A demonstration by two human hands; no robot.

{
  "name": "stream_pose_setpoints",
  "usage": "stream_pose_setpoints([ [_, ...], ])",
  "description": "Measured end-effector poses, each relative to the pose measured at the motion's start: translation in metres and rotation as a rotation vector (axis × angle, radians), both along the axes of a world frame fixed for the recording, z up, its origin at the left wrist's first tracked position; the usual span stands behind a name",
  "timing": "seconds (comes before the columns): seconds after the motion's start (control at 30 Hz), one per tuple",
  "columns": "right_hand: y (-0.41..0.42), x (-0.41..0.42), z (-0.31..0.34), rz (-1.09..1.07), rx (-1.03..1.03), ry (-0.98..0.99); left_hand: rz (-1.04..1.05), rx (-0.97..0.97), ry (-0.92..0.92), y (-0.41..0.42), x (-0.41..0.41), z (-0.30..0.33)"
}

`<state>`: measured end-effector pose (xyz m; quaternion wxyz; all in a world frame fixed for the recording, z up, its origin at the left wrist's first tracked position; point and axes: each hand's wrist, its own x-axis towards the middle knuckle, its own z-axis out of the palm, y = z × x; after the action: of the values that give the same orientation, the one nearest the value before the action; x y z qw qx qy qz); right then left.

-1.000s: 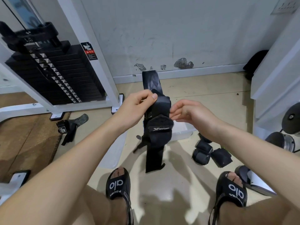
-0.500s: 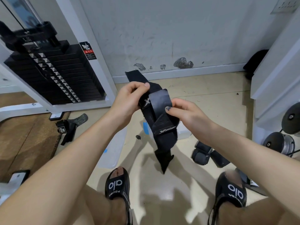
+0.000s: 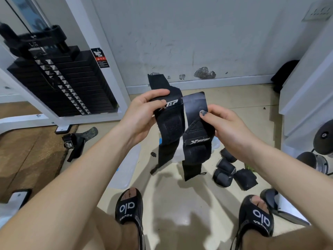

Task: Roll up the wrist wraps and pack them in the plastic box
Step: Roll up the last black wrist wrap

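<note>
1. The left hand (image 3: 142, 114) gripped one black wrap (image 3: 170, 121), thumb over its top edge by the white logo, fingers curled behind; the strap's upper end stood up toward 12 o'clock and its tail hung toward the floor (image 3: 180, 204).
2. The right hand (image 3: 225, 127) pinched a second wrap (image 3: 195, 134) just beside the first, thumb pressed on its upper flap; this strap too hung down, unrolled.
3. The two hanging straps covered most of the clear box (image 3: 177, 156) on the floor behind them; only slivers of it showed between and beside them.
4. The box's clear lid (image 3: 126, 168) lay flat on the floor at 7 o'clock of the straps.
5. Several rolled wraps (image 3: 232, 170) sat clustered on the floor at 4 o'clock of the hands, outside the box.
6. A loose glove-like strap (image 3: 75, 143) lay at 9 o'clock on the edge of the brown mat (image 3: 27, 150).
7. A weight stack (image 3: 59, 82) in a white frame stood at 10 o'clock against the scuffed wall (image 3: 198, 37).
8. Two black sandals (image 3: 128, 210) framed the floor at 6 o'clock.
</note>
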<state>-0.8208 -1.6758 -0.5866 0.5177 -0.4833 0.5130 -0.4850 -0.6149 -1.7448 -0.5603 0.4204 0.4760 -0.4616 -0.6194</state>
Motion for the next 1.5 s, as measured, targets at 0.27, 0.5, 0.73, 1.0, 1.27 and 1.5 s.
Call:
stream_pose_setpoints([
  [0.27, 0.006, 0.008, 0.005, 0.017, -0.004, -0.024, -0.017, -0.047, -0.023, 0.002, -0.001, -0.002],
  [0.5, 0.011, 0.018, 0.006, 0.038, 0.081, 0.087, 0.008, 0.044, 0.136, 0.003, -0.008, 0.002],
  [0.73, 0.021, 0.02, 0.014, -0.006, 0.043, 0.176, -0.074, -0.009, 0.022, 0.012, -0.007, 0.007],
  [1.0, 0.018, 0.023, 0.017, 0.027, 0.045, 0.236, -0.056, -0.116, 0.011, 0.016, -0.002, 0.014],
  [1.27, 0.017, 0.027, 0.019, 0.028, 0.11, 0.109, -0.054, -0.075, 0.083, 0.023, -0.005, 0.018],
  [1.5, 0.016, 0.031, 0.023, 0.027, 0.101, 0.045, -0.044, -0.058, 0.139, 0.028, -0.007, 0.023],
])
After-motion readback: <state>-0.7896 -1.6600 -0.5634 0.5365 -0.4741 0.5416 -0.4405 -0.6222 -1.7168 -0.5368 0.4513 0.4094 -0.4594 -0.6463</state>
